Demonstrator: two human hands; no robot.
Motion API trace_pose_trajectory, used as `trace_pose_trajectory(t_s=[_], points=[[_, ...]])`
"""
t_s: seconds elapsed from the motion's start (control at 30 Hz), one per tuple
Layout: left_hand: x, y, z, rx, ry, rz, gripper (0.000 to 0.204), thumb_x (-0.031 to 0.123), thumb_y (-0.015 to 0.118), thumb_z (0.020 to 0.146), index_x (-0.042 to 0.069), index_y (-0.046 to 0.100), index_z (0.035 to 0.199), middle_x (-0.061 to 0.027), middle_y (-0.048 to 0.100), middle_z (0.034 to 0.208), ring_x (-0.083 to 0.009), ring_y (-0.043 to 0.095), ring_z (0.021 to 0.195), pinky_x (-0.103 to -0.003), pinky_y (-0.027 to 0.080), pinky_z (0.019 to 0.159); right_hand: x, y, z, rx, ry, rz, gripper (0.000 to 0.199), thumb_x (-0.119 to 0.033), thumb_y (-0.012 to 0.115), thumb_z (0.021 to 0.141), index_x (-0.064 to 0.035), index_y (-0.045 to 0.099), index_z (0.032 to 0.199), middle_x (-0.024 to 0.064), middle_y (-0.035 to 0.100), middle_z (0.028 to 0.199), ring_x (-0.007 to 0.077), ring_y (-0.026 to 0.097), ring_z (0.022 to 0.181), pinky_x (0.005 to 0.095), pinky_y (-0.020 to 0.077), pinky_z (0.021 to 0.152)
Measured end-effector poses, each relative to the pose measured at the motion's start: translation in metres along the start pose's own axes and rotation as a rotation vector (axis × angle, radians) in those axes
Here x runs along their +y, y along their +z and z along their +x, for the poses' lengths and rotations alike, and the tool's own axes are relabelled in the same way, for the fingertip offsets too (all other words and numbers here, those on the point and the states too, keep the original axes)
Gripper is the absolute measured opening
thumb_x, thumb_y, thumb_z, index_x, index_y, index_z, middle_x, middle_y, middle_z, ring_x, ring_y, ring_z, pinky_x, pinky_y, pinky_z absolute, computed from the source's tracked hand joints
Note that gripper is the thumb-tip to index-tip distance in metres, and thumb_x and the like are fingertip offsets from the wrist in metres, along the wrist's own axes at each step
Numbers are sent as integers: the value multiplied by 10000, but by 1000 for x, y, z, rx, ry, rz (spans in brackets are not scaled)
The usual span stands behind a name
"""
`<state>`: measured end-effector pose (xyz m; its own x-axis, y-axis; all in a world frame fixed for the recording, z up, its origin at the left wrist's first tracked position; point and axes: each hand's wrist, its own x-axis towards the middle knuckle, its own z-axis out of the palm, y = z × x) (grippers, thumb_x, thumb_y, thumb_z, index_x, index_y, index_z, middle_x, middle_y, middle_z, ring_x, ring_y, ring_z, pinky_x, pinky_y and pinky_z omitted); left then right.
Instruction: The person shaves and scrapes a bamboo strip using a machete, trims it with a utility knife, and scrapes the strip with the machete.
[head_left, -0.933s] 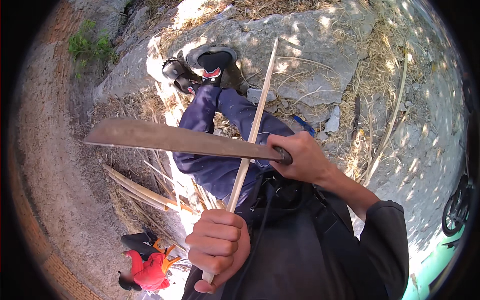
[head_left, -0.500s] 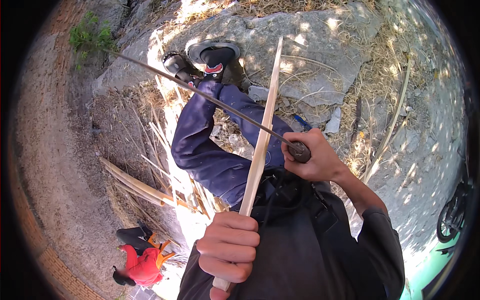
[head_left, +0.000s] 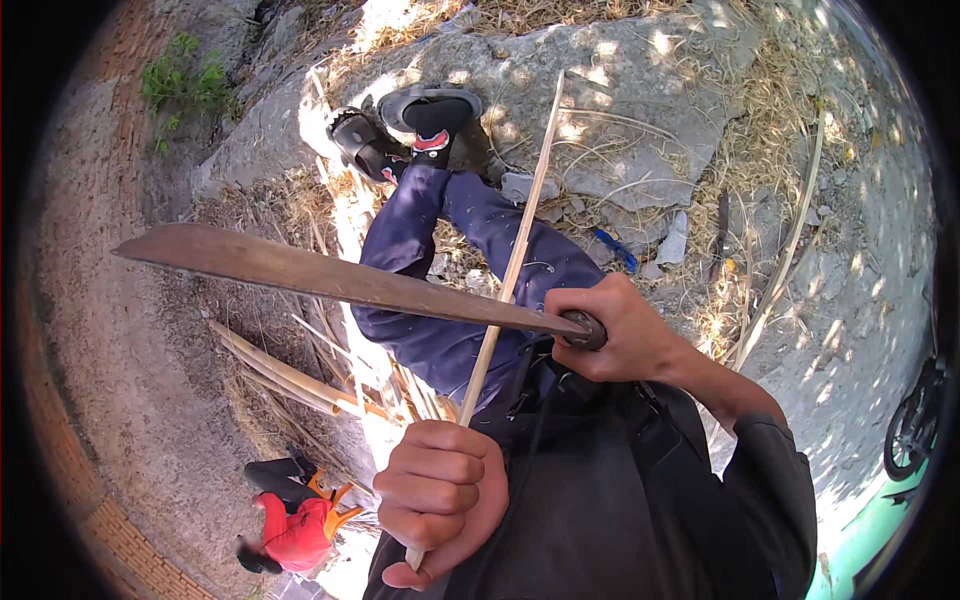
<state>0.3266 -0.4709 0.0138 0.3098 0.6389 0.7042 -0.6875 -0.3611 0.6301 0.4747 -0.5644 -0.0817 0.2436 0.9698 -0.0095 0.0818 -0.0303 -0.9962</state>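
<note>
My left hand is closed around the lower part of a long, pale bamboo strip, whose short end sticks out below the fist. The strip slants up and away over my legs, with its narrow side showing. My right hand grips the dark handle of a machete at the right. Its broad, brown, worn blade points left and crosses over the strip just above my lap, flat side showing. Whether blade and strip touch, I cannot tell.
Split bamboo pieces lie on the ground at left. A stone slab with dry shavings spreads beyond my feet, and a blue object lies near it. A person in red sits on an orange chair at lower left. A motorcycle wheel stands at right.
The machete has rolled from edge-on to showing its flat side, and its tip has dropped lower in view. The bamboo strip has turned to its narrow side. My left hand has rotated with it.
</note>
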Motion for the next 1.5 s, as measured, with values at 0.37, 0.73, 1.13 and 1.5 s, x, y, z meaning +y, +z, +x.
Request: trace_pose_trajectory(t_s=[0.37, 0.73, 1.13, 1.5], points=[[0, -14, 1, -73, 30, -38, 717, 594, 304, 1085, 121, 334, 548, 38, 252, 396, -102, 217, 313, -258, 254, 342, -2, -4, -1, 2, 18, -73, 243, -63, 757, 737, -46, 662, 960, 152, 613, 637, 371, 654, 617, 403, 491, 578], [3, -16, 8, -202, -69, -84, 660, 487, 383, 1083, 126, 322, 534, 57, 220, 403, -66, 157, 317, -251, 165, 342, -12, -6, -4, -42, 67, -2, 215, -55, 760, 734, -37, 654, 920, 159, 617, 656, 385, 643, 630, 398, 494, 583], [5, -19, 10, -544, -91, -143, 743, 496, 216, 1133, 78, 369, 538, -50, 369, 522, -172, 369, 399, -292, 240, 407, -9, -12, -13, 81, 132, -11, 166, -37, 739, 717, -64, 588, 780, 55, 560, 597, 212, 610, 524, 305, 449, 533], [4, -11, -2, -297, -71, -106, 719, 490, 339, 1098, 88, 350, 501, 20, 255, 432, -128, 234, 331, -289, 212, 364, -18, -8, -19, -10, 65, -107, 238, -47, 788, 716, -80, 639, 899, 122, 616, 659, 349, 643, 610, 377, 488, 557]])
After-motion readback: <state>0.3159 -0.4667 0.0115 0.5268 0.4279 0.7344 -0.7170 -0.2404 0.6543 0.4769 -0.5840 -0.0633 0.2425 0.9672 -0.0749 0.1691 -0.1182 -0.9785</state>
